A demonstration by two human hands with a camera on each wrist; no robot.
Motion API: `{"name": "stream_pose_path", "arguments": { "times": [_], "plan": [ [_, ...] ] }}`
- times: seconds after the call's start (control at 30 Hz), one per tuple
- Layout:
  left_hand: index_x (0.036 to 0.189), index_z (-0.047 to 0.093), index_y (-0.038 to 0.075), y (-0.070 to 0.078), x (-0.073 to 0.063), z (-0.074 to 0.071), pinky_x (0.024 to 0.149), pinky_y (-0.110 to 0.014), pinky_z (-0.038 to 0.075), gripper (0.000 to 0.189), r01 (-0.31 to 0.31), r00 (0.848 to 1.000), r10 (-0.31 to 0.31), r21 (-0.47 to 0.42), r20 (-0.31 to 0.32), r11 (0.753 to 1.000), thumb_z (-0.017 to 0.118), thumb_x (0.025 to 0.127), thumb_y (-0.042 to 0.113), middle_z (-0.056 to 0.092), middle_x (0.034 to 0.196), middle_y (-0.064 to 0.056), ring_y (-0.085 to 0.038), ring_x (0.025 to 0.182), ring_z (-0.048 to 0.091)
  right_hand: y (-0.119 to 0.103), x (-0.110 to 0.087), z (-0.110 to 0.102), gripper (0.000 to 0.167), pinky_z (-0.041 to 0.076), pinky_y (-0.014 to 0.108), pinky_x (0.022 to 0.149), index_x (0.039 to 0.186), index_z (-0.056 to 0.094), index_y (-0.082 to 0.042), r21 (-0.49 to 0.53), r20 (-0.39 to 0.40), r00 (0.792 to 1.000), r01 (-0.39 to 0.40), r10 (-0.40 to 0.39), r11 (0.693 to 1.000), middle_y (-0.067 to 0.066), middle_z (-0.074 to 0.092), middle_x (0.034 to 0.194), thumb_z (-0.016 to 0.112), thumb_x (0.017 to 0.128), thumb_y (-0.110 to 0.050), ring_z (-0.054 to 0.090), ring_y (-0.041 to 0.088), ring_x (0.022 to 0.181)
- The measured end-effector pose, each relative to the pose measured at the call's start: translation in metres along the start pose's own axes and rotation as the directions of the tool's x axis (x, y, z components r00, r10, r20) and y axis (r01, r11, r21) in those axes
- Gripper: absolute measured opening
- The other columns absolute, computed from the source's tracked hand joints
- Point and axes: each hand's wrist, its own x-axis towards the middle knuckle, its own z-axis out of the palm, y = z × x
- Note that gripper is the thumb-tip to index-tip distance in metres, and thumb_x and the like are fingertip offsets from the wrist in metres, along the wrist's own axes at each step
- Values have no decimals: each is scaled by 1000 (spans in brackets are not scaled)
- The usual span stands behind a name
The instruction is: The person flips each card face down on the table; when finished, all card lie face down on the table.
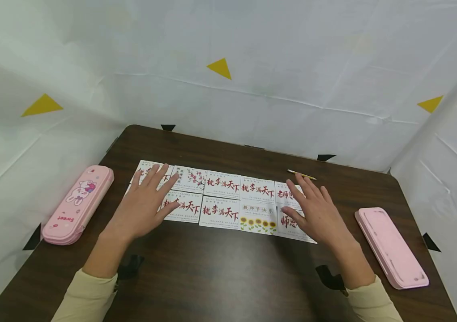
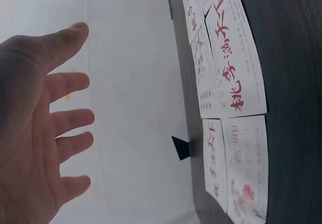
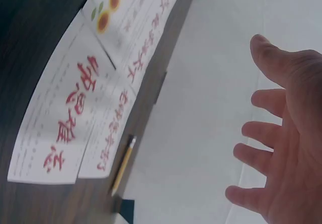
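Note:
Two rows of white cards with red Chinese lettering lie edge to edge across the table, among them a sunflower card and a blossom-branch card. My left hand hovers over the left end of the rows, fingers spread and holding nothing. It hides parts of the cards below it. Over the right end, my right hand is also spread and holds nothing, covering part of a red-lettered card. Both wrist views show the hands apart from the cards. Just beyond the right fingertips lies a pencil.
A pink pencil case with a cartoon animal lies at the left edge of the dark wooden table. Another pink case lies near the right edge. White sheeting with yellow triangles surrounds the table; black tape marks sit along its edges.

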Motion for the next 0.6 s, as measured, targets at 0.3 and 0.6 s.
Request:
{"name": "stream_pose_path", "arguments": {
  "times": [0.3, 0.6],
  "plan": [
    [148, 43, 7, -15, -2, 10, 106, -69, 25, 65, 208, 975, -216, -135, -49, 969, 62, 93, 36, 34, 152, -26, -46, 137, 32, -29, 16, 12, 62, 40, 55, 103, 147, 46, -9, 256, -58, 998, 7, 8, 967, 13, 43, 150, 66, 94, -33, 43, 35, 134],
    [147, 39, -1, -34, 5, 24, 98, -72, 33, 58, 442, 894, -445, -282, 60, 851, 51, 98, 28, 32, 147, -34, -54, 131, 34, -97, 65, 55, 36, 53, 47, 89, 131, 61, 0, 883, 71, 997, -76, 27, 463, 18, 63, 127, 62, 97, -13, 64, 32, 110]
  ]
}}
